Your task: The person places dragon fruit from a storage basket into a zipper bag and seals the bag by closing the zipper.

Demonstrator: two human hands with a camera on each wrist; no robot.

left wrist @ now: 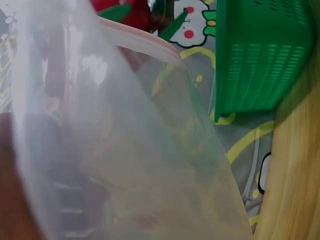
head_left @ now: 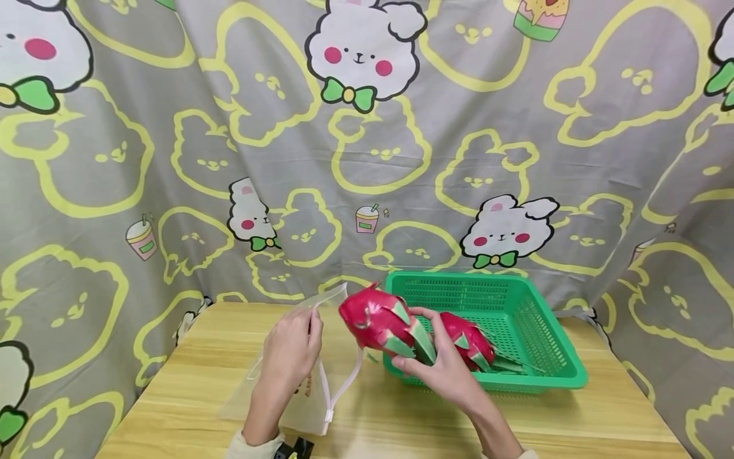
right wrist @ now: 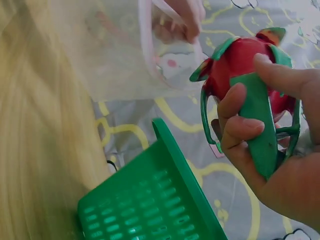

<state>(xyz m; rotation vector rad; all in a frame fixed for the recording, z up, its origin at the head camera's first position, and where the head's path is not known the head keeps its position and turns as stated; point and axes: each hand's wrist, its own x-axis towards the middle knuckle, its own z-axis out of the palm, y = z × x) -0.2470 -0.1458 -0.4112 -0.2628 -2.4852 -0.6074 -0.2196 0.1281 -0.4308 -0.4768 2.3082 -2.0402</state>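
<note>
In the head view, my left hand (head_left: 291, 341) pinches the rim of a clear zip bag (head_left: 287, 408), whose mouth gapes toward the right. The bag's pale zip strip and slider show below that hand, and its film fills much of the left wrist view. My right hand (head_left: 438, 357) grips a red dragon fruit (head_left: 375, 319) by its green leafy end, tilted with the round end toward the bag's mouth. A second dragon fruit (head_left: 467, 341) lies in the green basket (head_left: 556, 379), just behind the right hand. In the right wrist view, fingers curl around the held fruit's leaves.
The basket stands at the right of the wooden table (head_left: 189, 382), its slotted walls raised. Behind the table hangs a grey curtain (head_left: 309, 159) with rabbit prints. A small black item (head_left: 301, 446) sits at the left cuff.
</note>
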